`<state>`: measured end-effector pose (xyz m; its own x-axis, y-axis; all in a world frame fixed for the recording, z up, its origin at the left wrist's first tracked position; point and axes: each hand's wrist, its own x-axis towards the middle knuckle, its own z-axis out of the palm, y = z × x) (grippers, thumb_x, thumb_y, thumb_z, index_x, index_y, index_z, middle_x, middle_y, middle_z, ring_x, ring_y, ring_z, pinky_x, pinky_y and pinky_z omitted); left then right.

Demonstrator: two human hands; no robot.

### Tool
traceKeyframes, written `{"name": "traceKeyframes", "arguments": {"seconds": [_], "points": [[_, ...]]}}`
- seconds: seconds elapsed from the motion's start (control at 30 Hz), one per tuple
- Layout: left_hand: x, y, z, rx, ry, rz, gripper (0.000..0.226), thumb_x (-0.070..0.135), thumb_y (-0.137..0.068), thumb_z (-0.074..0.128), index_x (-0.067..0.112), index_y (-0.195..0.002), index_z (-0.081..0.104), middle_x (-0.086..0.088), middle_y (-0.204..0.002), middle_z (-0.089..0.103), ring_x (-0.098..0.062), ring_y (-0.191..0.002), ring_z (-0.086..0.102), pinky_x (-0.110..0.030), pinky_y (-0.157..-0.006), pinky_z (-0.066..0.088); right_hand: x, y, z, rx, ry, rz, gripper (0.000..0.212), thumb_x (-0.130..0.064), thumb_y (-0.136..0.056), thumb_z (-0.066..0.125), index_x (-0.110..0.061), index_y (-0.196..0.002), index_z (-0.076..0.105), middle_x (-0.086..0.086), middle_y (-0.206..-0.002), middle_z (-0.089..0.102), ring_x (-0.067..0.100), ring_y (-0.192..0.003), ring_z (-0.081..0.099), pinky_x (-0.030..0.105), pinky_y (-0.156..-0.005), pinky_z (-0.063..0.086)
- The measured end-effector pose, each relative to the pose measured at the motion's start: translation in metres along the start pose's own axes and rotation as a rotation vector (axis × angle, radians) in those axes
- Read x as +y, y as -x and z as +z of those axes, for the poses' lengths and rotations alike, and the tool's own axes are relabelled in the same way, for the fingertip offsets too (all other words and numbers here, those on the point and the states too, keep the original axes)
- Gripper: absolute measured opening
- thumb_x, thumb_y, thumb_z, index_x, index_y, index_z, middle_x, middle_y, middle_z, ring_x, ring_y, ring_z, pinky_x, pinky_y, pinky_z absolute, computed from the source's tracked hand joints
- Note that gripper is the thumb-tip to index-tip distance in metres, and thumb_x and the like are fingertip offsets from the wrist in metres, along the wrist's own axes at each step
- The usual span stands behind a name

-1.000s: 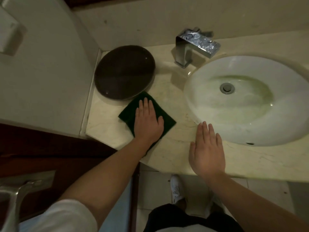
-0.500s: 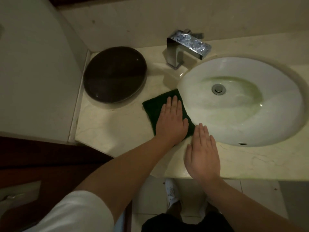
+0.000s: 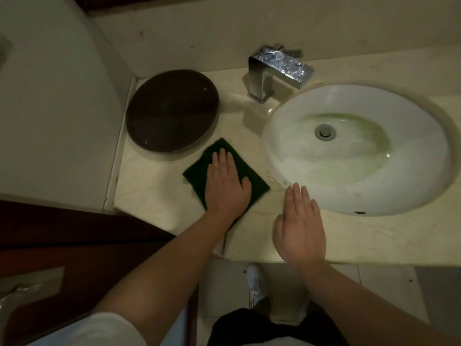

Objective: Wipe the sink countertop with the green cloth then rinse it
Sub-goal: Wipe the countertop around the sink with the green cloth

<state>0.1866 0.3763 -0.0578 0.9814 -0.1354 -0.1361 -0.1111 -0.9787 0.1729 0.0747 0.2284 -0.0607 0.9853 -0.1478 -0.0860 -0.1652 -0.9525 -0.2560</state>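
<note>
Standing here by the sink, going left to right: there's a dark round disc (image 3: 172, 111) sitting flat at the far left end of the marble table (image 3: 149, 196), pushed up near the side wall. Just beside it, toward the front, is the green cloth (image 3: 199, 168). It's a flat square lying like a diamond, one corner pointing back at the disc and the opposite one toward the person, so no real long axis to speak of. It's between the disc and the basin, touching neither as far as I can tell.

The left hand (image 3: 225, 188) is pressed palm-down right on top of the cloth, fingers straight and together, pointing away from the person. So the grip is flat and spread out, not curled around anything, just pinning the cloth to the table. Cloth pokes out on both sides of the hand and past the fingertips, and the near corner runs under the wrist.

Next over, the right hand (image 3: 300, 228) lies flat on the bare table near the front edge, fingers stretched out, holding nothing. Its fingertips come just up to the rim of the white oval sink (image 3: 311, 191). The bowl has a greenish tint around the drain (image 3: 325, 131). Behind the sink's left side stands a square chrome faucet (image 3: 277, 71), spout pointing over the bowl, spotted with droplets.
</note>
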Motion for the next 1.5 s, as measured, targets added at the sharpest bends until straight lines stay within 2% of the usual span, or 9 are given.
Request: {"name": "traceKeyframes", "arguments": {"seconds": [0.5,0.63,0.7,0.8,0.87,0.97,1.1,1.2,1.5], "points": [[0.083,-0.045,0.005,-0.060,-0.041,0.153,0.080,0.028,-0.079,0.043,-0.002,-0.150,0.019,-0.017,-0.160,0.017,-0.033,-0.148,0.003,-0.043,-0.122,0.003,0.003,0.000,0.005,0.061,-0.156,0.030,0.070,-0.016,-0.084,0.036,0.001,-0.151,0.022,0.017,-0.159,0.024,0.026,-0.149,0.020,0.042,-0.121,0.018],[0.083,-0.019,-0.002,-0.118,-0.101,0.394,0.039,0.026,-0.089,0.041,0.003,-0.100,0.071,-0.017,-0.119,0.065,-0.035,-0.133,0.038,-0.048,-0.120,0.010,0.007,0.003,0.001,0.149,-0.397,0.070,0.071,-0.012,-0.083,0.033,-0.001,-0.152,0.021,0.015,-0.159,0.025,0.024,-0.147,0.023,0.040,-0.120,0.022],[0.086,-0.001,-0.004,-0.089,-0.141,0.522,0.037,0.026,-0.094,0.042,0.011,-0.072,0.068,-0.011,-0.086,0.069,-0.033,-0.104,0.057,-0.051,-0.116,0.021,0.007,0.004,-0.001,0.197,-0.501,0.090,0.069,-0.013,-0.083,0.032,-0.003,-0.151,0.022,0.012,-0.158,0.027,0.022,-0.147,0.024,0.039,-0.120,0.023],[0.084,0.022,0.011,-0.075,-0.030,0.533,0.037,0.033,-0.099,0.034,0.012,-0.103,0.064,-0.009,-0.107,0.065,-0.029,-0.117,0.052,-0.046,-0.117,0.020,0.007,0.005,-0.002,0.236,-0.607,0.121,0.068,-0.009,-0.084,0.033,-0.006,-0.151,0.025,0.006,-0.157,0.029,0.017,-0.145,0.026,0.035,-0.119,0.024],[0.074,0.039,0.018,-0.105,-0.036,0.554,0.049,0.035,-0.100,0.029,0.010,-0.141,0.040,-0.010,-0.145,0.045,-0.029,-0.144,0.026,-0.045,-0.121,0.010,0.007,0.005,-0.002,0.255,-0.644,0.120,0.064,-0.008,-0.087,0.034,-0.007,-0.151,0.027,0.004,-0.157,0.030,0.016,-0.145,0.027,0.034,-0.119,0.024],[0.056,0.063,0.015,-0.131,0.086,0.572,0.062,0.033,-0.099,0.027,0.010,-0.154,0.011,-0.007,-0.163,0.011,-0.026,-0.150,0.001,-0.044,-0.122,0.004,0.009,0.006,-0.004,0.227,-0.615,0.088,0.062,-0.014,-0.089,0.035,-0.008,-0.151,0.027,-0.003,-0.154,0.027,0.013,-0.146,0.023,0.034,-0.120,0.021],[0.016,0.080,-0.013,-0.041,0.744,0.106,0.058,0.014,-0.095,0.038,0.018,-0.152,0.024,-0.002,-0.160,0.024,-0.014,-0.147,0.017,-0.036,-0.121,0.016,0.010,0.006,-0.008,0.121,-0.436,0.019,0.065,-0.025,-0.091,0.042,-0.008,-0.152,0.026,0.007,-0.159,0.027,0.016,-0.148,0.018,0.032,-0.122,0.008],[-0.036,0.077,-0.023,0.217,0.592,-0.208,0.057,0.008,-0.094,0.040,0.015,-0.149,0.030,-0.008,-0.158,0.027,-0.021,-0.147,0.020,-0.035,-0.118,0.017,-0.002,0.003,-0.015,0.068,-0.257,-0.088,0.068,-0.027,-0.091,0.047,-0.009,-0.152,0.024,0.010,-0.161,0.022,0.023,-0.150,0.015,0.036,-0.122,0.005],[-0.085,0.071,0.000,0.078,0.049,-0.350,0.074,0.042,-0.092,0.021,0.003,-0.153,0.007,-0.014,-0.162,0.007,-0.031,-0.149,0.005,-0.046,-0.121,0.007,-0.062,-0.033,0.001,-0.087,0.140,-0.091,0.075,-0.049,-0.093,0.027,-0.007,-0.154,0.015,0.014,-0.162,0.016,0.030,-0.150,0.013,0.047,-0.122,0.009]]}}
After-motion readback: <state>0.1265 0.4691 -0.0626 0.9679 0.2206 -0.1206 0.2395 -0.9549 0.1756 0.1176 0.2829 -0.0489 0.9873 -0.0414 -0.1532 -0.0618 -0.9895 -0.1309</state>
